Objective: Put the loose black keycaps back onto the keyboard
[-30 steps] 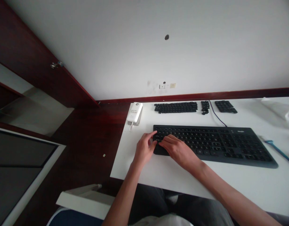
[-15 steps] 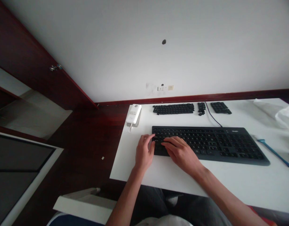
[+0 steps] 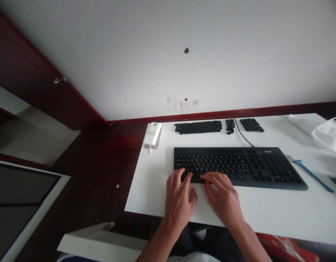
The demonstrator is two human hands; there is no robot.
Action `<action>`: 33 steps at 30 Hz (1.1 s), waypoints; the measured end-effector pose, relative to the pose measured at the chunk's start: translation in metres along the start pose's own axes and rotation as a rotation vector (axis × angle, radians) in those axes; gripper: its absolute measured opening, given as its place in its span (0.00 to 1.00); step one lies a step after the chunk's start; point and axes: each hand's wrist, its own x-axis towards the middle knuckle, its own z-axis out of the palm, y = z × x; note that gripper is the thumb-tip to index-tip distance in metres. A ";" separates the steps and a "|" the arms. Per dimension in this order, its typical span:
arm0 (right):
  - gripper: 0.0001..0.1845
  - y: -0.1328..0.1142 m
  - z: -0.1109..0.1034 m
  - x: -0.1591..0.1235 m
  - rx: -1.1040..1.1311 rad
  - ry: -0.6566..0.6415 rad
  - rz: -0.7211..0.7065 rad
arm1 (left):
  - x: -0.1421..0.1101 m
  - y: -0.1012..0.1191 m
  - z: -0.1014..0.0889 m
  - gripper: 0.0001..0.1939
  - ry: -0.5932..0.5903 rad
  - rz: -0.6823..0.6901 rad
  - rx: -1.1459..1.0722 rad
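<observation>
A black keyboard (image 3: 263, 165) lies on the white table, with pale marks showing across most of its key positions. My left hand (image 3: 178, 198) rests at its lower left corner, fingers spread and the fingertips touching the front rows, thumb apart over the table. Just to the right, my right hand (image 3: 224, 196) reaches the front edge, its fingers pressed together and the thumb tucked close beneath them. Whatever may lie between these fingertips is hidden. Behind the keyboard sit a block of black keycaps (image 3: 198, 127), a smaller keycap group (image 3: 230, 126) and a number-pad group (image 3: 251, 124).
A white power bank (image 3: 153, 134) with a short cable lies at the table's (image 3: 146, 196) left edge. To the right are a blue stick-like tool (image 3: 313, 175) and a crumpled white plastic bag (image 3: 330, 134). The keyboard's cord (image 3: 243, 133) runs back between keycap groups.
Both hands have moved toward me, down to the keyboard's front edge. My left hand has turned palm down and spread its fingers. The view has shifted slightly.
</observation>
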 end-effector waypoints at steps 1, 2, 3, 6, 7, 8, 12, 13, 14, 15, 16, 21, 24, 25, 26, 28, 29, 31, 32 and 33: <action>0.12 0.000 0.000 0.001 -0.002 -0.010 -0.001 | 0.001 -0.001 0.000 0.27 -0.002 -0.014 0.000; 0.12 0.000 0.001 0.002 -0.009 -0.023 -0.007 | 0.002 -0.001 0.001 0.28 -0.004 -0.023 -0.001; 0.13 0.001 0.001 0.002 -0.019 -0.035 -0.017 | 0.002 -0.002 0.001 0.28 -0.006 -0.026 -0.003; 0.14 0.000 0.001 0.001 -0.049 -0.049 -0.038 | 0.004 -0.002 0.002 0.26 -0.012 -0.029 -0.004; 0.14 0.000 0.001 0.000 -0.056 -0.049 -0.035 | 0.004 -0.002 0.002 0.26 -0.011 -0.031 0.000; 0.14 -0.001 0.001 0.000 -0.062 -0.051 -0.029 | 0.004 -0.001 0.002 0.26 -0.010 -0.032 0.006; 0.13 -0.002 0.003 0.002 -0.088 -0.072 0.000 | 0.005 0.001 0.002 0.25 0.007 -0.018 0.040; 0.12 -0.003 0.003 0.002 -0.096 -0.075 0.005 | 0.005 0.001 0.002 0.25 0.012 -0.013 0.045; 0.12 -0.003 0.004 0.003 -0.100 -0.076 0.009 | 0.005 0.001 0.002 0.25 0.015 -0.010 0.048; 0.12 -0.003 0.004 0.003 -0.101 -0.076 0.010 | 0.005 0.001 0.002 0.25 0.017 -0.009 0.052; 0.12 -0.003 0.005 0.003 -0.098 -0.076 0.008 | 0.004 0.001 0.003 0.25 0.016 -0.009 0.057; 0.13 -0.001 0.004 0.002 -0.085 -0.061 0.005 | 0.001 0.002 0.003 0.28 0.014 -0.011 0.088; 0.12 0.000 0.004 0.002 -0.097 -0.052 0.007 | 0.001 0.003 0.002 0.25 0.007 -0.022 0.082; 0.11 0.000 0.005 0.002 -0.098 -0.055 0.007 | 0.002 0.003 0.002 0.24 0.006 -0.025 0.078; 0.11 0.000 0.005 0.002 -0.098 -0.059 0.009 | 0.003 0.003 0.002 0.23 0.005 -0.027 0.074; 0.11 0.000 0.005 0.002 -0.099 -0.061 0.014 | 0.005 0.004 0.001 0.22 -0.003 -0.029 0.066; 0.11 0.000 0.006 0.002 -0.099 -0.065 0.018 | 0.005 0.004 0.000 0.22 -0.008 -0.029 0.063; 0.11 0.000 0.006 0.001 -0.099 -0.070 0.024 | 0.006 0.004 0.000 0.22 -0.013 -0.032 0.057; 0.11 0.000 0.006 0.001 -0.099 -0.071 0.025 | 0.005 0.004 -0.001 0.22 -0.011 -0.034 0.055; 0.11 0.000 0.006 0.001 -0.098 -0.070 0.026 | 0.005 0.004 -0.001 0.22 -0.011 -0.033 0.055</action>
